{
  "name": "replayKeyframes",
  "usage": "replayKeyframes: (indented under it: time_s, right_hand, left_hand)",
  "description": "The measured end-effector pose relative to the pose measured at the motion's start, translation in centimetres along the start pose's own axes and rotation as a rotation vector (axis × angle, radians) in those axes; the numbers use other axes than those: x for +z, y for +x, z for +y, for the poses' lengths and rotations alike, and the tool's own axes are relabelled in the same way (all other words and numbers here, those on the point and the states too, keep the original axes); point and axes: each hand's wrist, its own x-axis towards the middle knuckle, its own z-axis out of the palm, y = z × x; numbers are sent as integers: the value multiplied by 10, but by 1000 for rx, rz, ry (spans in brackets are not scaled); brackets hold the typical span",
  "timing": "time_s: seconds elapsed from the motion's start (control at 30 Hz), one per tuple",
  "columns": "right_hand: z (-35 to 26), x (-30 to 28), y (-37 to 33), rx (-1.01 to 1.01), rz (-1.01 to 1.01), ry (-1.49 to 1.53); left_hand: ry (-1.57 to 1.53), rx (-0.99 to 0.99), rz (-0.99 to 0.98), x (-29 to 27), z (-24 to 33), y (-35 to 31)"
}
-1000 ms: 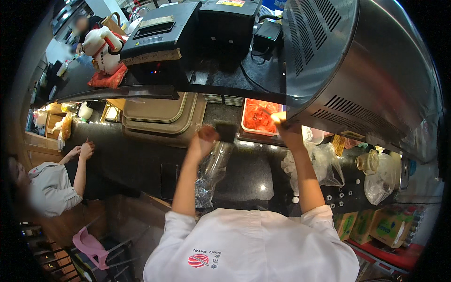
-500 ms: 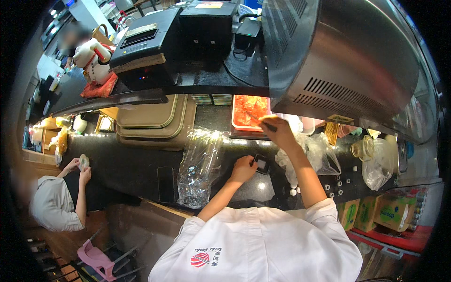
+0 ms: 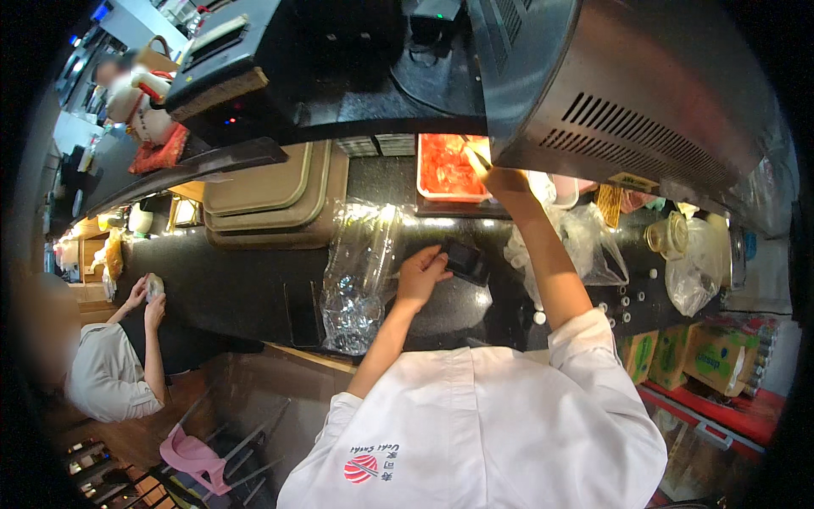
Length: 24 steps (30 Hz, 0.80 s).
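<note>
My right hand [image 3: 506, 181] reaches to the far side of the counter and grips slim tan tongs [image 3: 476, 158]. Their tips are in the orange-red, thin-sliced food [image 3: 447, 168], which fills a pale-rimmed rectangular tub [image 3: 454, 198]. Part of that hand is in shade below the steel unit. Nearer to me, my left hand [image 3: 422, 273] pinches the edge of a small black square dish [image 3: 465, 261] at the counter's middle. What lies inside the dish is too dark to make out.
Left of my hand lies a clear plastic sleeve [image 3: 356, 288], with brown trays [image 3: 254, 199] behind it. Plastic bags [image 3: 585, 246] and small white caps [image 3: 626, 301] lie to the right. A steel unit [image 3: 627, 93] overhangs the tub. A co-worker [image 3: 119, 365] sits at left.
The tongs have moved farther back and into the tub's food. My left hand has kept by the black dish, its fingers shifting on the edge. The whole view has tilted somewhat.
</note>
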Motion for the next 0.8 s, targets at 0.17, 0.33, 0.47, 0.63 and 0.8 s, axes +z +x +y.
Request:
replayKeyframes:
  time_s: [0.17, 0.33, 0.47, 0.63, 0.8]
  right_hand:
    - [-12, 9, -25, -323, 17, -51]
    - [-12, -19, -53, -238, 153, 114]
    - [-6, -32, -44, -103, 151, 42]
    - [-17, -37, -41, -191, 87, 26]
    - [-22, -58, -32, 91, 10, -57]
  left_hand:
    - [-178, -22, -87, -16, 0, 6]
    - [-641, -8, -90, -15, 3, 11]
    - [-794, -58, -143, -17, 11, 7]
    - [-963, -35, -204, -14, 19, 14]
    - [-1029, 75, -198, -11, 18, 13]
